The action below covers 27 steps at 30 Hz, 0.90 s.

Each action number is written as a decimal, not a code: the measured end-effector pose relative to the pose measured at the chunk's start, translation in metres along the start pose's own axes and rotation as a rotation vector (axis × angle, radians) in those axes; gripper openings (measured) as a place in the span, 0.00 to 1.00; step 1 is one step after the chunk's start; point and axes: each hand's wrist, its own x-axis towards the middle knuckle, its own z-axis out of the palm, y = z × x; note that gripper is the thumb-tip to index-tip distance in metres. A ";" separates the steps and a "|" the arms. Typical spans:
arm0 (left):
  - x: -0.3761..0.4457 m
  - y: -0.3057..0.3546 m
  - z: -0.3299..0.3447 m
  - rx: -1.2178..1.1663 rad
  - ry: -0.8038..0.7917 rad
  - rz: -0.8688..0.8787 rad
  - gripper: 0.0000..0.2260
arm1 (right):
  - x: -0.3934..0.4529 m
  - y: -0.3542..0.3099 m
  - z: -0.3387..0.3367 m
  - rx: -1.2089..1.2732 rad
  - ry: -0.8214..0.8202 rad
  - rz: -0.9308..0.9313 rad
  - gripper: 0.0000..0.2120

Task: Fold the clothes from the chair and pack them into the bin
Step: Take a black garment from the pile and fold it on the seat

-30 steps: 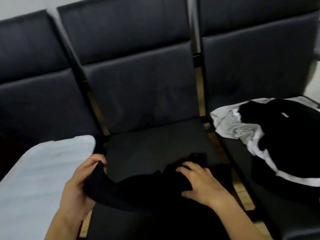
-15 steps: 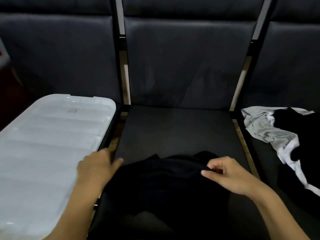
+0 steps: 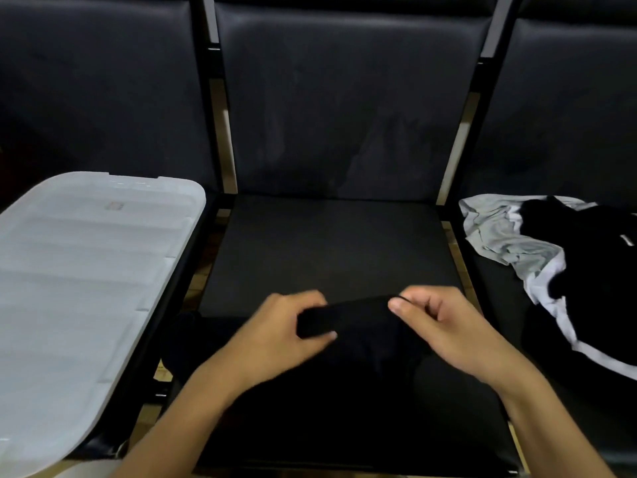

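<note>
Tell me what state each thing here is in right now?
black garment: on the middle chair seat, top edge pinched by both hands.
left hand: grips the garment's edge.
right hand: pinches the same edge.
bin lid: closed, on the left chair.
clothes pile: unfolded, on the right chair.

Two bare forearms, no sleeves reaching the wrists. Left hand [image 3: 279, 334] and right hand [image 3: 444, 326] without rings, watch or gloves; short, plain fingernails.
</note>
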 end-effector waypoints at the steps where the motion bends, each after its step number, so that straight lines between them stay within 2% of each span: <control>1: 0.001 -0.004 -0.006 0.172 0.060 -0.045 0.10 | 0.001 0.000 0.000 -0.015 0.082 0.016 0.19; 3: 0.002 -0.011 -0.016 0.468 0.206 -0.099 0.11 | 0.004 -0.001 0.003 0.071 0.187 0.087 0.20; 6: 0.003 -0.013 -0.027 0.508 0.359 -0.073 0.11 | 0.002 -0.012 0.005 0.262 0.223 0.115 0.16; 9: 0.004 -0.010 -0.026 0.542 0.405 -0.011 0.19 | 0.002 -0.025 0.010 0.648 0.191 0.184 0.08; 10: 0.003 -0.006 -0.022 0.518 0.416 0.049 0.19 | 0.003 -0.030 0.012 0.777 0.169 0.212 0.05; 12: -0.001 0.014 -0.008 0.256 0.338 0.166 0.14 | 0.004 -0.039 0.020 0.959 0.150 0.240 0.03; 13: -0.005 0.028 -0.001 0.070 0.255 0.186 0.12 | 0.005 -0.043 0.024 1.017 0.156 0.243 0.03; 15: -0.010 0.048 0.010 -0.203 0.075 0.116 0.13 | 0.007 -0.049 0.032 1.079 0.186 0.238 0.03; 17: -0.013 0.052 0.020 -0.217 0.003 0.038 0.13 | 0.007 -0.053 0.037 1.108 0.183 0.207 0.02; 19: -0.011 0.047 0.025 -0.106 0.160 0.057 0.07 | 0.008 -0.055 0.039 1.142 0.204 0.164 0.02; 20: -0.010 0.044 0.024 -0.072 0.255 0.078 0.06 | 0.009 -0.054 0.039 1.141 0.232 0.147 0.04; 22: -0.007 0.043 0.017 -0.058 0.403 0.045 0.14 | 0.010 -0.049 0.038 0.998 0.325 0.112 0.08; 25: -0.007 0.045 -0.003 -0.079 0.554 -0.028 0.21 | 0.011 -0.034 0.035 0.385 0.464 0.060 0.09; 27: -0.008 0.051 -0.016 -0.209 0.634 -0.038 0.19 | 0.010 -0.030 0.033 0.039 0.491 -0.025 0.15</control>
